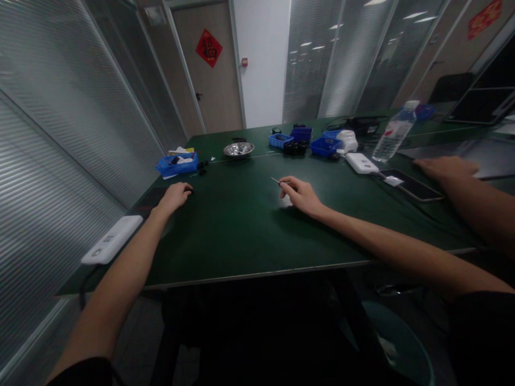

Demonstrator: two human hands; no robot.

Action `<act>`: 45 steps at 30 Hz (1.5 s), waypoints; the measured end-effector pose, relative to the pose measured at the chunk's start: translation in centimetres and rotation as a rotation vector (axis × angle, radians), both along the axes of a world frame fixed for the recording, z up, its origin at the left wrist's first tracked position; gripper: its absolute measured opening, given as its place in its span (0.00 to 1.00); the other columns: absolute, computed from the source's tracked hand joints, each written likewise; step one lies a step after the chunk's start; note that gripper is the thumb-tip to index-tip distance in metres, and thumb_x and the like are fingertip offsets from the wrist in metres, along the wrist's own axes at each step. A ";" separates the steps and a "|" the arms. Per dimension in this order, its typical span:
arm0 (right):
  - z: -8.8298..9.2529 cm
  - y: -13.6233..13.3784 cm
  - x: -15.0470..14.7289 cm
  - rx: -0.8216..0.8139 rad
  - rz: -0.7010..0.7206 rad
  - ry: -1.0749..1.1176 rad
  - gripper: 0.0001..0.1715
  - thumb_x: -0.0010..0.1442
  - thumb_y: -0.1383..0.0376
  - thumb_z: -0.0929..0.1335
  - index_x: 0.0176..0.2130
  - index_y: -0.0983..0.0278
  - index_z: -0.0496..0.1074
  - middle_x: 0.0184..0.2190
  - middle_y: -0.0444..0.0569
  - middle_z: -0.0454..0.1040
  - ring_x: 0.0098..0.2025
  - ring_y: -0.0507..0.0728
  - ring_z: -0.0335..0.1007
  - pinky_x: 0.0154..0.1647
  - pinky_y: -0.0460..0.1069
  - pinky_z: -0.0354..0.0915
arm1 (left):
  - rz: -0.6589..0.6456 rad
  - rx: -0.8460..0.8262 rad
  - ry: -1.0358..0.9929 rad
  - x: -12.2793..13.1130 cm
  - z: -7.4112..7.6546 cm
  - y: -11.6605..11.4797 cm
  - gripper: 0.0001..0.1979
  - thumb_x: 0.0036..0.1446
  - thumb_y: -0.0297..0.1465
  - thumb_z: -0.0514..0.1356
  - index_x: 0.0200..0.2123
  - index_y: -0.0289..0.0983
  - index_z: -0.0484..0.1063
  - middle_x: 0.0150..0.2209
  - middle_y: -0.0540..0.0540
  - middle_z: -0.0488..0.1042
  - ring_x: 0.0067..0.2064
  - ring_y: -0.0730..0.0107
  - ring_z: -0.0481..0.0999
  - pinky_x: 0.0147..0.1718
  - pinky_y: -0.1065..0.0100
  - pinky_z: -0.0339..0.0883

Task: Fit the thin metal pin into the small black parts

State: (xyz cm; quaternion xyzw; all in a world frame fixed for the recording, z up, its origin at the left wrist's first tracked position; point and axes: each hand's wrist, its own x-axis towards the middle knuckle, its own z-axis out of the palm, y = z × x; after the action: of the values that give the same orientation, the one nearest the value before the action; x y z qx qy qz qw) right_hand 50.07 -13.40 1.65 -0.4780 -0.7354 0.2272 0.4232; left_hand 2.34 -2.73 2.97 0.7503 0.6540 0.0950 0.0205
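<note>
My left hand (175,196) rests on the green table (241,236) near its left edge. Its fingers are curled over a small dark object (190,190) that I cannot make out. My right hand (301,196) lies near the table's middle and pinches a thin metal tool (277,181), perhaps tweezers, with the tip pointing up and left. A small pale thing (286,201) lies under that hand.
A white device (112,239) sits at the left edge. At the back stand blue bins (177,164) (325,146), a steel bowl (238,149), a water bottle (395,132), a white box (361,162) and a phone (414,185). Another person's hand (444,167) rests at the right.
</note>
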 end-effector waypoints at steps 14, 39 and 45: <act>0.0 0.0 0.0 0.006 0.001 -0.016 0.27 0.72 0.46 0.63 0.54 0.62 0.75 0.35 0.49 0.81 0.29 0.56 0.70 0.32 0.51 0.64 | 0.078 0.045 0.059 -0.2 -1.1 0.6 0.16 0.60 0.32 0.62 0.49 0.33 0.81 0.51 0.33 0.82 0.54 0.45 0.81 0.54 0.56 0.74; 0.3 -0.3 0.0 0.016 0.005 -0.043 0.26 0.73 0.47 0.63 0.54 0.63 0.75 0.34 0.48 0.81 0.29 0.56 0.70 0.33 0.51 0.63 | 0.229 0.053 -0.101 -0.8 -1.4 0.6 0.15 0.59 0.33 0.64 0.48 0.36 0.84 0.52 0.34 0.83 0.54 0.42 0.81 0.54 0.52 0.74; 0.2 -0.4 -0.1 0.022 -0.010 -0.032 0.26 0.73 0.47 0.63 0.54 0.62 0.75 0.34 0.48 0.81 0.29 0.56 0.70 0.33 0.51 0.63 | 0.247 0.038 -0.033 -0.4 -1.0 0.3 0.17 0.59 0.31 0.64 0.51 0.37 0.83 0.53 0.37 0.83 0.55 0.46 0.82 0.55 0.57 0.75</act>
State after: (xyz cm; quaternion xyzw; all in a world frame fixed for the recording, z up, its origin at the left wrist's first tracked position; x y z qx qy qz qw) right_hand 49.96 -13.76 1.84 -0.4805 -0.7422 0.2092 0.4176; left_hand 1.91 -2.41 1.93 0.6625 0.7392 0.1213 0.0053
